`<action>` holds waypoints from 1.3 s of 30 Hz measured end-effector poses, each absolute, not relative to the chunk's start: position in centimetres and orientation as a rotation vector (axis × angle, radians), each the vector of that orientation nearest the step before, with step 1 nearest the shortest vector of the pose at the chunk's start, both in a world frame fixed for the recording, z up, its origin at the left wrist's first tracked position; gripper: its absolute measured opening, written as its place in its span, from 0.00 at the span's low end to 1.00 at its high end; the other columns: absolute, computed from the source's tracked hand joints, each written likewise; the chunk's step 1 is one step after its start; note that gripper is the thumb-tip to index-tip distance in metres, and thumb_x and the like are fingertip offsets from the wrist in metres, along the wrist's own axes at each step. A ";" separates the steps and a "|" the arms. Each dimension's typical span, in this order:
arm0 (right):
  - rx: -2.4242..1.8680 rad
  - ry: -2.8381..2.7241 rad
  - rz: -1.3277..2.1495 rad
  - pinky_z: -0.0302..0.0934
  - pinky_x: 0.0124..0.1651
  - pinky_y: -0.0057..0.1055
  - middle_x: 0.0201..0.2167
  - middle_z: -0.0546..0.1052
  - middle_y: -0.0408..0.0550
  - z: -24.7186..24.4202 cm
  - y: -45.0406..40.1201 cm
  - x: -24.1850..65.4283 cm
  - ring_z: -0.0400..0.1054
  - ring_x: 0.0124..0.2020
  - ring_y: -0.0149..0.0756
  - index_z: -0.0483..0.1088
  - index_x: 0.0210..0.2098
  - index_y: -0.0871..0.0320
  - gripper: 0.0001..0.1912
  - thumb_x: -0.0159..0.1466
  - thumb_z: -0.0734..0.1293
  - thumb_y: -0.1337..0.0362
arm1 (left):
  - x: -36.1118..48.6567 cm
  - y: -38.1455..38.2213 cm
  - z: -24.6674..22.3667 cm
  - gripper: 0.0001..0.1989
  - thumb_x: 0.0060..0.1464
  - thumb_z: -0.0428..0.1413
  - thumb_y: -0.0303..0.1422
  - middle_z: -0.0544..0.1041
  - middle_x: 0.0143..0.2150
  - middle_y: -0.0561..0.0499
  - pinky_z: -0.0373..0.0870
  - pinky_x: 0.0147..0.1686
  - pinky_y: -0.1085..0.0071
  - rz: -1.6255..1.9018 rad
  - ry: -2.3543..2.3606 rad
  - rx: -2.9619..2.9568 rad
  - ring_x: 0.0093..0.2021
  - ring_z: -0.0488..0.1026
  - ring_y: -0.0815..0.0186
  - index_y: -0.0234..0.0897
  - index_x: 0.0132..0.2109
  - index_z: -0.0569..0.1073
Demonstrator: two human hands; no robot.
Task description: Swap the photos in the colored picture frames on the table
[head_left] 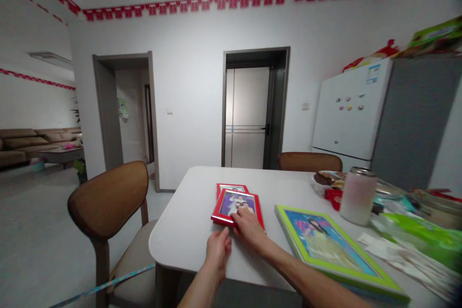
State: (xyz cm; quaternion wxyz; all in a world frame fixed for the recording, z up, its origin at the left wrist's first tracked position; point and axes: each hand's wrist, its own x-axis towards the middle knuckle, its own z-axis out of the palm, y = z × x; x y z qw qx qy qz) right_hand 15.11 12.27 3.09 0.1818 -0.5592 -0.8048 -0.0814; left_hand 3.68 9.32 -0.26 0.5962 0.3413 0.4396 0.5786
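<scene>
Near the middle of the white table (187, 240), a red-framed photo (228, 202) overlaps another red-framed photo (221, 186) behind it. My right hand (249, 226) is closed on the front frame's near edge, its fingers over the lower part of the picture. Just below that edge is my left hand (218, 250), its fingers curled and close together, apart from the frame; whether they hold anything small is hidden. A larger green-framed picture (325, 240) lies to the right of my right forearm.
A pink-white tumbler (358, 196), green packaging (422, 233) and white tissues (400, 255) crowd the table's right side. Brown chairs stand at the left (111, 199) and far side (309, 161). Behind, at the right, is a fridge (348, 125).
</scene>
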 end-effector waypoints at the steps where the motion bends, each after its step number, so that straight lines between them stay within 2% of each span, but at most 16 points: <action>1: -1.535 -2.253 -0.210 0.51 0.45 0.35 0.39 0.68 0.51 3.2 11.0 14.7 0.58 0.43 0.40 0.66 0.39 0.57 0.14 0.53 0.59 0.68 | 3.9 8.9 0.0 0.20 0.41 0.57 0.42 0.74 0.30 0.48 0.66 0.29 0.75 1.367 0.961 0.775 0.29 0.72 0.68 0.33 0.39 0.68; 4: -1.383 -2.133 -0.021 0.53 0.46 0.36 0.37 0.67 0.51 3.6 7.3 13.7 0.59 0.42 0.39 0.67 0.36 0.57 0.13 0.52 0.59 0.69 | 4.6 7.2 1.2 0.22 0.40 0.57 0.44 0.74 0.36 0.45 0.66 0.33 0.73 1.530 0.810 0.792 0.35 0.72 0.64 0.33 0.40 0.69; 6: -1.275 -2.018 0.179 0.51 0.50 0.37 0.42 0.67 0.51 3.9 5.5 13.4 0.58 0.46 0.40 0.67 0.36 0.57 0.14 0.49 0.60 0.71 | 4.9 5.8 2.3 0.22 0.41 0.56 0.44 0.75 0.36 0.43 0.66 0.34 0.71 1.609 0.849 0.865 0.36 0.72 0.60 0.30 0.39 0.70; 9: -1.077 -1.794 0.586 0.49 0.53 0.38 0.50 0.63 0.51 4.6 3.6 13.7 0.55 0.51 0.40 0.64 0.41 0.57 0.19 0.48 0.61 0.69 | 5.0 3.5 4.0 0.21 0.44 0.53 0.42 0.76 0.34 0.41 0.66 0.35 0.69 1.572 1.057 1.064 0.36 0.72 0.56 0.27 0.39 0.71; 13: -0.833 -1.335 1.168 0.57 0.47 0.37 0.48 0.67 0.50 6.4 1.8 15.0 0.60 0.49 0.39 0.60 0.47 0.53 0.22 0.52 0.60 0.60 | 4.8 0.8 5.1 0.19 0.49 0.48 0.32 0.71 0.46 0.42 0.62 0.45 0.69 1.564 1.099 1.510 0.47 0.67 0.59 0.31 0.48 0.66; 16: -0.761 -1.074 1.360 0.61 0.40 0.37 0.45 0.70 0.51 7.5 1.0 16.2 0.64 0.45 0.40 0.55 0.51 0.53 0.25 0.55 0.57 0.52 | 5.0 -0.1 4.4 0.23 0.48 0.47 0.28 0.63 0.54 0.45 0.55 0.53 0.69 1.401 1.158 1.858 0.54 0.59 0.60 0.35 0.53 0.61; 18: -0.793 -1.073 1.371 0.62 0.39 0.36 0.42 0.72 0.52 7.6 0.9 17.0 0.67 0.41 0.40 0.57 0.50 0.55 0.27 0.54 0.57 0.51 | 5.1 -0.3 3.6 0.25 0.47 0.46 0.25 0.60 0.56 0.46 0.52 0.54 0.66 1.209 1.229 2.063 0.56 0.55 0.59 0.35 0.54 0.61; 22: -0.979 -1.207 1.350 0.63 0.39 0.35 0.37 0.75 0.51 5.8 1.3 19.1 0.69 0.37 0.41 0.62 0.45 0.58 0.24 0.50 0.61 0.58 | 5.0 -0.7 1.7 0.30 0.43 0.47 0.22 0.56 0.58 0.45 0.53 0.54 0.64 0.932 1.148 2.358 0.57 0.53 0.58 0.36 0.56 0.57; 25: -1.062 -1.238 1.400 0.63 0.39 0.35 0.33 0.76 0.51 3.4 1.9 20.5 0.70 0.35 0.40 0.65 0.44 0.60 0.23 0.49 0.63 0.61 | 3.9 -1.0 0.6 0.32 0.37 0.51 0.21 0.59 0.56 0.42 0.52 0.55 0.61 0.805 1.208 2.381 0.56 0.55 0.55 0.34 0.55 0.59; 28: -1.101 -1.310 1.333 0.63 0.39 0.35 0.33 0.76 0.51 1.7 2.6 21.5 0.70 0.35 0.40 0.66 0.42 0.62 0.22 0.48 0.63 0.61 | 2.4 -0.9 0.0 0.30 0.36 0.55 0.24 0.62 0.55 0.40 0.48 0.55 0.55 0.728 1.318 2.379 0.55 0.57 0.53 0.34 0.51 0.64; 33: -1.303 -1.556 0.970 0.60 0.45 0.35 0.42 0.73 0.53 0.7 2.9 22.0 0.67 0.42 0.41 0.65 0.46 0.60 0.25 0.46 0.63 0.65 | 1.0 -0.7 0.1 0.23 0.40 0.56 0.27 0.64 0.53 0.43 0.46 0.56 0.56 0.642 1.273 2.451 0.54 0.58 0.56 0.37 0.47 0.67; 36: -1.406 -1.766 0.608 0.52 0.52 0.37 0.48 0.68 0.56 0.1 2.7 22.2 0.61 0.49 0.42 0.69 0.43 0.60 0.24 0.45 0.63 0.66 | 0.9 -0.6 0.1 0.19 0.41 0.57 0.28 0.65 0.52 0.44 0.45 0.56 0.55 0.674 1.278 2.450 0.54 0.59 0.57 0.37 0.44 0.68; 39: -1.459 -2.001 0.460 0.46 0.55 0.40 0.53 0.62 0.58 0.3 2.1 22.5 0.56 0.53 0.46 0.68 0.44 0.59 0.27 0.43 0.65 0.65 | 0.6 -0.6 0.1 0.17 0.41 0.57 0.29 0.67 0.51 0.45 0.45 0.56 0.56 0.740 1.259 2.427 0.53 0.60 0.58 0.38 0.42 0.69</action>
